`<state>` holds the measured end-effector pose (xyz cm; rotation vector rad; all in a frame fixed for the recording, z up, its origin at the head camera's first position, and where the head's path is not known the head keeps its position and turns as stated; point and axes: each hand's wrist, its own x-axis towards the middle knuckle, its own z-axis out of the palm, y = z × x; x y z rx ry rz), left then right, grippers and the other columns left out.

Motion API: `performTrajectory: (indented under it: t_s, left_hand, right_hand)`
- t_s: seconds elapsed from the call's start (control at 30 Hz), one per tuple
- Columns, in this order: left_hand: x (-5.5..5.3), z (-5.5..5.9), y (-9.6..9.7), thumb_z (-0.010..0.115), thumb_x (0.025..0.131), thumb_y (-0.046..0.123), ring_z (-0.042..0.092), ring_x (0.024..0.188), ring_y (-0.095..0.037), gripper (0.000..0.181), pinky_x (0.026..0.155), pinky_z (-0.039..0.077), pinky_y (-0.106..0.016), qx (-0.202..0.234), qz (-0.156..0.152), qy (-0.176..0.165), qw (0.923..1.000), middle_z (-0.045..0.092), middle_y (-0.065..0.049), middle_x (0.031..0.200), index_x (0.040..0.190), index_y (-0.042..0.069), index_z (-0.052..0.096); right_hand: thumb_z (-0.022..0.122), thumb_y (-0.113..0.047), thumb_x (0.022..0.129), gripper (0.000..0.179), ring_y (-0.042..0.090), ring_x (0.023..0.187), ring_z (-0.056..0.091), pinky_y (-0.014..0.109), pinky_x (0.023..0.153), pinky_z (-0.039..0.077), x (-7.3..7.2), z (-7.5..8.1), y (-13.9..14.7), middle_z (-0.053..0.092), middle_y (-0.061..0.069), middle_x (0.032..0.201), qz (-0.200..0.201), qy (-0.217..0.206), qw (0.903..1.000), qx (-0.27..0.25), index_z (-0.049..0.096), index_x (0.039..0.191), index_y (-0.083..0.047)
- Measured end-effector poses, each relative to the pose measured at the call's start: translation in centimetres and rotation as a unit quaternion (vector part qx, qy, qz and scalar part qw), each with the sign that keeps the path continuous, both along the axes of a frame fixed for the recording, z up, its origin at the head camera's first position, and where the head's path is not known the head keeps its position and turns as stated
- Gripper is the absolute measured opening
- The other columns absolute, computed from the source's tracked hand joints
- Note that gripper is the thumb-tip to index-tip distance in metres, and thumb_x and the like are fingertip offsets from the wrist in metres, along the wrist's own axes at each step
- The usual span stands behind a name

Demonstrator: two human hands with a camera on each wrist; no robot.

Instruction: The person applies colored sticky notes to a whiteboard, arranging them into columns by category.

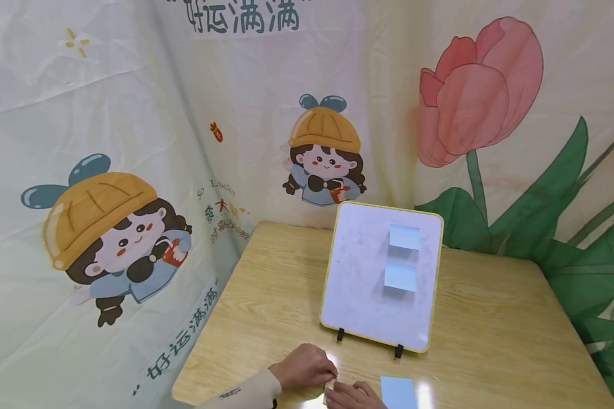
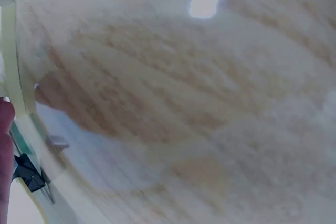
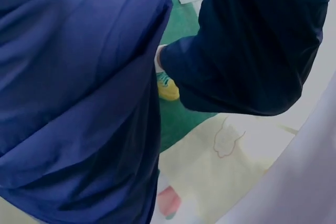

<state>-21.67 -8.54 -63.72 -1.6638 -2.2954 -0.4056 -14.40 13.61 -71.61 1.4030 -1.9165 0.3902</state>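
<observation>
At the table's front edge in the head view, my left hand pinches the top of a small pale yellow sticky note pad. My right hand holds the same pad lower down, its fingers over the pad's side. Most of the pad is hidden by the hands. In the left wrist view the pad's pale yellow edge shows at the far left, with a fingertip against it. A light blue sticky note lies on the table to the right of my right hand. The right wrist view shows neither hand.
A white board with a yellow rim stands on black feet beyond the hands. Two light blue notes, an upper note and a lower note, stick to its right half. Printed cloth hangs behind the wooden table.
</observation>
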Motion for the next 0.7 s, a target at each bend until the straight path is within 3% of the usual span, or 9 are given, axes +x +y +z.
performTrajectory:
  t_s: [0.1,0.17,0.33,0.47,0.7]
  left_hand:
    - [0.09,-0.06,0.04,0.074,0.083,0.024,0.055,0.063,0.011,0.007,0.064,0.042,-0.006,0.008,0.011,0.005,0.9999,0.068,0.020,0.076,0.086,0.029,0.078]
    - [0.17,-0.10,0.05,0.074,0.083,0.023,0.055,0.062,0.011,0.007,0.064,0.041,-0.005,0.011,0.012,0.000,0.9999,0.068,0.020,0.076,0.086,0.028,0.078]
    - [0.33,-0.08,0.04,0.074,0.085,0.022,0.055,0.064,0.011,0.005,0.065,0.041,-0.004,0.013,-0.007,-0.011,0.9998,0.068,0.019,0.077,0.087,0.026,0.077]
    - [0.34,0.05,-0.02,0.074,0.084,0.024,0.054,0.064,0.010,0.005,0.064,0.040,-0.004,0.010,-0.009,0.006,0.9999,0.068,0.019,0.077,0.086,0.027,0.077]
    - [0.18,0.26,-0.15,0.075,0.081,0.024,0.052,0.066,0.009,0.007,0.062,0.039,-0.004,0.009,0.000,0.009,0.9999,0.066,0.020,0.077,0.085,0.029,0.077]
  right_hand:
    - [0.050,-0.031,0.100,0.039,0.021,0.117,0.060,0.031,0.083,0.043,-0.29,0.09,-0.20,0.062,0.005,0.130,0.027,0.021,0.9994,-0.007,0.065,0.128,-0.007]
    - [0.044,-0.028,0.103,0.039,0.020,0.119,0.059,0.029,0.086,0.040,-0.38,0.03,-0.24,0.061,0.004,0.131,0.019,0.017,0.9996,0.014,0.062,0.132,-0.008]
    - [0.038,-0.030,0.106,0.041,0.016,0.124,0.054,0.030,0.088,0.035,0.08,-0.01,-0.04,0.058,0.004,0.136,-0.017,-0.043,0.9980,0.044,0.059,0.135,-0.011]
    - [0.041,-0.033,0.104,0.042,0.018,0.126,0.053,0.033,0.091,0.035,0.10,0.12,0.16,0.057,0.006,0.137,0.000,-0.081,0.9962,0.033,0.060,0.133,-0.008]
    - [0.043,-0.030,0.104,0.040,0.019,0.123,0.056,0.036,0.088,0.039,-0.34,0.21,0.01,0.059,0.006,0.134,0.020,-0.054,0.9982,0.020,0.061,0.131,-0.007]
